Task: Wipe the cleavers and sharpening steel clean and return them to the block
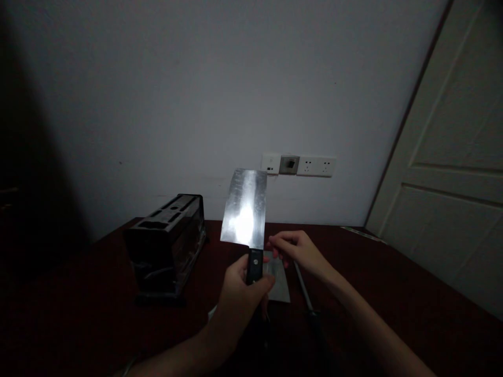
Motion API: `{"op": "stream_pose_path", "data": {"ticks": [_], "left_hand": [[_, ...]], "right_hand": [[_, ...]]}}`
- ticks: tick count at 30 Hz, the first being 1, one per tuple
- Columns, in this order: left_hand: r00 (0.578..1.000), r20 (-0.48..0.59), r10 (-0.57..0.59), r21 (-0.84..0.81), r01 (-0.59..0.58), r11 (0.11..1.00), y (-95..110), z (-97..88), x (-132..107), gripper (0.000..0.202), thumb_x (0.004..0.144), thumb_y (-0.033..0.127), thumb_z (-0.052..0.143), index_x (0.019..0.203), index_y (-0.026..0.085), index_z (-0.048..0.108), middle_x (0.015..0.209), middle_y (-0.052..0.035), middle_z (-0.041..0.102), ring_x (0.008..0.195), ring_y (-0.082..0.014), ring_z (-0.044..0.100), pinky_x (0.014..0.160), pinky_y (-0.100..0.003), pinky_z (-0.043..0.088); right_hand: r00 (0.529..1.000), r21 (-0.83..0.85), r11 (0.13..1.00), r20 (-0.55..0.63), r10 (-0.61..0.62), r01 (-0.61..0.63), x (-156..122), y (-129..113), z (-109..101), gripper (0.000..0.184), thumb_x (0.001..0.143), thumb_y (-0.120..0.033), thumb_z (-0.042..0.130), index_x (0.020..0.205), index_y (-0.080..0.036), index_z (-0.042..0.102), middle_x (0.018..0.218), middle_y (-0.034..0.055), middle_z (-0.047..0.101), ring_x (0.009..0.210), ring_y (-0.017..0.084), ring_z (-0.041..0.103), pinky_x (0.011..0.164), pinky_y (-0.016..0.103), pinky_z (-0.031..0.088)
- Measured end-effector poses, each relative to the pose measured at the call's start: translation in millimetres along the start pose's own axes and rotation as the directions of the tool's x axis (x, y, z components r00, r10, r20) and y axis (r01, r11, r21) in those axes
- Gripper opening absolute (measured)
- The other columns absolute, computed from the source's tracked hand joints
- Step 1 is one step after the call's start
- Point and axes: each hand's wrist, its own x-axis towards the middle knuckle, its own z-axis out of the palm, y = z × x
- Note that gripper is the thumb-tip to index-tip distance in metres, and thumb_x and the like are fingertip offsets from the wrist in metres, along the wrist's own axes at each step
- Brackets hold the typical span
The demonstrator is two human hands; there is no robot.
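Note:
My left hand is closed around the black riveted handle of a cleaver. The cleaver stands upright, its broad steel blade pointing up with a bright glare low on its face. Close to the blade's lower right corner is my right hand, its fingers curled and pinched together; anything between them is too small or dark to make out. Behind my left hand, a second flat blade lies on the table, its handle hidden. A sharpening steel with a dark handle lies below my right forearm.
A black slotted knife block with clear wrap on its side stands on the left of the dark red table. The wall behind carries sockets and a switch plate. A pale panelled door is at right.

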Motion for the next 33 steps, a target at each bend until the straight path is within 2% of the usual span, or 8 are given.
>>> {"op": "stream_pose_path", "data": {"ticks": [5,10,15,22,28,33], "left_hand": [[1.0,0.002,0.018,0.045,-0.018,0.999,-5.1,-2.0,5.4,0.021,0.067,0.025,0.056,0.083,0.015,0.049,0.04,0.0085,0.043,0.031,-0.0049,0.035,0.031,-0.015,0.029],[0.999,0.047,0.025,0.047,-0.027,0.999,-10.2,-4.6,8.5,0.017,0.07,0.026,0.054,0.08,0.014,0.049,0.04,0.0072,0.044,0.032,-0.0047,0.036,0.032,-0.016,0.03],[0.999,0.051,-0.016,0.032,0.014,0.999,-11.4,-4.1,8.5,0.015,0.067,0.025,0.054,0.077,0.015,0.049,0.042,0.0063,0.046,0.032,-0.0059,0.038,0.031,-0.017,0.031],[0.999,0.04,-0.037,0.035,0.036,0.999,-8.1,-4.3,9.6,0.013,0.065,0.023,0.053,0.074,0.015,0.049,0.04,0.0056,0.047,0.031,-0.0065,0.039,0.03,-0.017,0.031],[0.997,0.064,-0.045,-0.033,0.047,0.998,-7.9,-4.0,10.1,0.01,0.064,0.02,0.054,0.071,0.015,0.049,0.044,0.0051,0.048,0.033,-0.007,0.041,0.033,-0.018,0.035],[0.998,0.065,-0.023,-0.003,0.023,1.0,-4.2,-4.1,8.3,0.011,0.063,0.015,0.054,0.073,0.013,0.053,0.047,0.0043,0.05,0.035,-0.0067,0.045,0.035,-0.017,0.036]], "right_hand": [[0.999,0.125,0.992,0.031,0.03,-0.034,-4.0,-11.9,-3.6,0.037,0.076,-0.05,0.052,0.068,-0.015,0.062,0.057,0.0003,0.053,0.043,0.008,0.045,0.036,0.021,0.038],[0.998,0.027,1.0,0.065,-0.006,0.005,-11.1,-19.1,6.5,0.035,0.076,-0.048,0.054,0.067,-0.015,0.063,0.056,-0.0007,0.052,0.043,0.006,0.041,0.036,0.019,0.034],[0.998,-0.039,0.999,0.048,0.03,-0.028,-13.8,-19.5,19.1,0.03,0.072,-0.044,0.061,0.07,-0.014,0.064,0.054,-0.0013,0.053,0.04,0.005,0.038,0.035,0.018,0.026],[0.997,0.059,0.996,0.046,0.068,-0.071,-11.8,-16.4,23.4,0.032,0.062,-0.046,0.069,0.067,-0.015,0.058,0.049,-0.005,0.049,0.037,0.004,0.034,0.035,0.019,0.022],[0.989,0.133,0.98,0.026,0.147,-0.15,-10.8,-23.7,27.6,0.03,0.055,-0.039,0.074,0.06,-0.016,0.054,0.047,-0.0057,0.049,0.037,0.003,0.035,0.036,0.019,0.02],[0.985,0.156,0.973,0.056,0.161,-0.168,-12.8,-26.5,28.8,0.03,0.059,-0.04,0.07,0.061,-0.018,0.05,0.04,-0.0074,0.047,0.031,0.004,0.036,0.033,0.019,0.018]]}}
